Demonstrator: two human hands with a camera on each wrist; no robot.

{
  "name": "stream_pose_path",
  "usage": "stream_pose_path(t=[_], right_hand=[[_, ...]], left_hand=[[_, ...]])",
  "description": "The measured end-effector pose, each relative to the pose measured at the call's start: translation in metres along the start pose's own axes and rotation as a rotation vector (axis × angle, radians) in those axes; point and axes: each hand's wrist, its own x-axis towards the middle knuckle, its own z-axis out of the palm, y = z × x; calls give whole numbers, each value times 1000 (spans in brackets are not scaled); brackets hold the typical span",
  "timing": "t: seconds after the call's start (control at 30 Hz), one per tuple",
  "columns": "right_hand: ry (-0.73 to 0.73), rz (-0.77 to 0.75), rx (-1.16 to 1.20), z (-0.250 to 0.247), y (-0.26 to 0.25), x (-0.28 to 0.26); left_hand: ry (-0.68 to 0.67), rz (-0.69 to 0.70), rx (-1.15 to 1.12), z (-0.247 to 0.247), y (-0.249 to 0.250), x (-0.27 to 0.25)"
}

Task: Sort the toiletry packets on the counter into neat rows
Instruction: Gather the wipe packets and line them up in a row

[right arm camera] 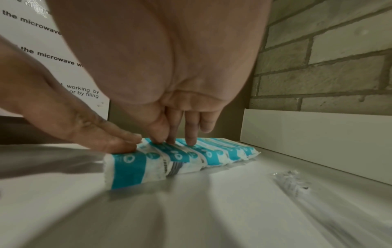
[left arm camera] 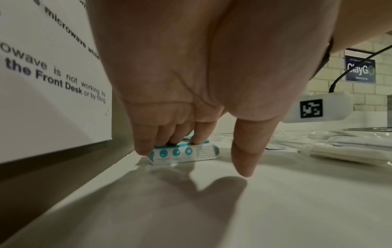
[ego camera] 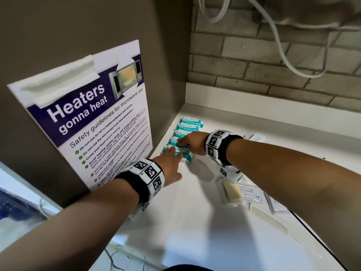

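Several teal-and-white toiletry packets (ego camera: 190, 126) lie side by side in a row along the left wall of the white counter (ego camera: 195, 222). My left hand (ego camera: 172, 163) lays straight fingers on the nearest packet (left arm camera: 186, 153), its thumb (left arm camera: 244, 159) held apart above the counter. My right hand (ego camera: 192, 142) reaches in from the right and presses straight fingertips (right arm camera: 191, 135) onto the tops of the middle packets (right arm camera: 203, 154). The right wrist view shows the left hand (right arm camera: 84, 120) flat on the near end of the row. Neither hand curls around a packet.
A microwave safety poster (ego camera: 88, 118) hangs on the left wall beside the row. A brick wall (ego camera: 273, 55) and white upstand (ego camera: 254, 98) close the back. A wrapped soap bar (ego camera: 231, 191), shampoo sachets (ego camera: 251, 192) and a comb (ego camera: 269, 220) lie at the right.
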Motion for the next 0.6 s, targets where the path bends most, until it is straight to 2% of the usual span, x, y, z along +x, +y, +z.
stream_pose_path(t=[0.27, 0.43, 0.6], right_hand=[[-13, 0, 22, -5, -6, -3], [0, 44, 108, -3, -7, -5], [15, 46, 210, -6, -12, -17]], left_hand=[[31, 15, -20, -5, -3, 0], [111, 21, -53, -7, -3, 6], [110, 0, -53, -17, -5, 13]])
